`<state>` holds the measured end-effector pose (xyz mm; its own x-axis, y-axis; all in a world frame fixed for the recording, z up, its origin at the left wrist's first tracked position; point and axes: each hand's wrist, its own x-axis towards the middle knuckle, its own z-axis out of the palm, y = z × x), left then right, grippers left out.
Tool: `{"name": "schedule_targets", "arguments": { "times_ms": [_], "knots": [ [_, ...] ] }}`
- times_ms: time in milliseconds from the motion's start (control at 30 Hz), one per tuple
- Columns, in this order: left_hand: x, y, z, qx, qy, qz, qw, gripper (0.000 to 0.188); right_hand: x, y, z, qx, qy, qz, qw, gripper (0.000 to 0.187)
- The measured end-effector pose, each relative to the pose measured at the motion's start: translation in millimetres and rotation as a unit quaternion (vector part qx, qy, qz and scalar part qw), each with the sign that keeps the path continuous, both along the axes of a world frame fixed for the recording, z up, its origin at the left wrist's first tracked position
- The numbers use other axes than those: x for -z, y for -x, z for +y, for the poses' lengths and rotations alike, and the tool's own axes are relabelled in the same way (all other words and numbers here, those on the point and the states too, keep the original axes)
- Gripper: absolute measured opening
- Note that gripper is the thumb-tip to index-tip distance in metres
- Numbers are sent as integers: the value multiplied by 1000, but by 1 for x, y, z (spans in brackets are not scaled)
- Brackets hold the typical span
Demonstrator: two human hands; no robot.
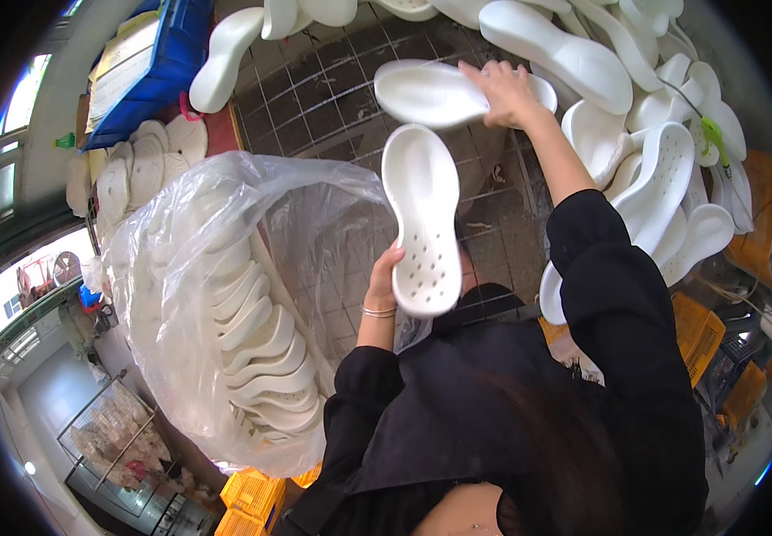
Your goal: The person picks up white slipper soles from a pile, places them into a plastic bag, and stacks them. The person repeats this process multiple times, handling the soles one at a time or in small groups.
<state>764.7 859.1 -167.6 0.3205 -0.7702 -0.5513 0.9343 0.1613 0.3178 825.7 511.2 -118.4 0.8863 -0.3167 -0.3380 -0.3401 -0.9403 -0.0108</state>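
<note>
My left hand [385, 291] is closed on the edge of a white shoe sole [420, 183] with several small dark holes in its lower half. That sole is held upright in front of me, toe end away. Farther off and to the right, my right hand [504, 93] grips the middle of a second white sole [423, 92], which lies crosswise. Its fingers wrap over the top edge, and part of the sole is hidden behind the hand. Left of my left hand, a clear plastic bag [163, 241] holds a row of stacked white soles [270, 344].
Loose white soles [600, 71] heap along the far and right sides of the dark gridded work surface [314, 98]. A blue bin [167, 76] with papers stands at the far left, near round pale pads [146, 165]. Yellow crates [252, 500] sit low at the left, others at right.
</note>
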Motion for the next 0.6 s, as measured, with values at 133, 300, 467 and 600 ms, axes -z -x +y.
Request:
{"name": "schedule_targets", "arguments": {
  "times_ms": [133, 300, 467, 600],
  "knots": [
    [-2, 0, -31, 14, -4, -91, 996, 62, -45, 22, 49, 157, -100, -182, 965, 87],
    [-26, -21, -5, -63, 198, -41, 977, 92, -94, 153, 88, 143, -66, -367, 917, 82],
    [-22, -32, 2, 78, -134, -267, 951, 56, -70, 278, 32, 526, 76, -168, 830, 76],
    [-35, -27, -13, 89, -123, -355, 922, 53, -64, 295, 0, 523, -176, -369, 748, 41]
  ]
}}
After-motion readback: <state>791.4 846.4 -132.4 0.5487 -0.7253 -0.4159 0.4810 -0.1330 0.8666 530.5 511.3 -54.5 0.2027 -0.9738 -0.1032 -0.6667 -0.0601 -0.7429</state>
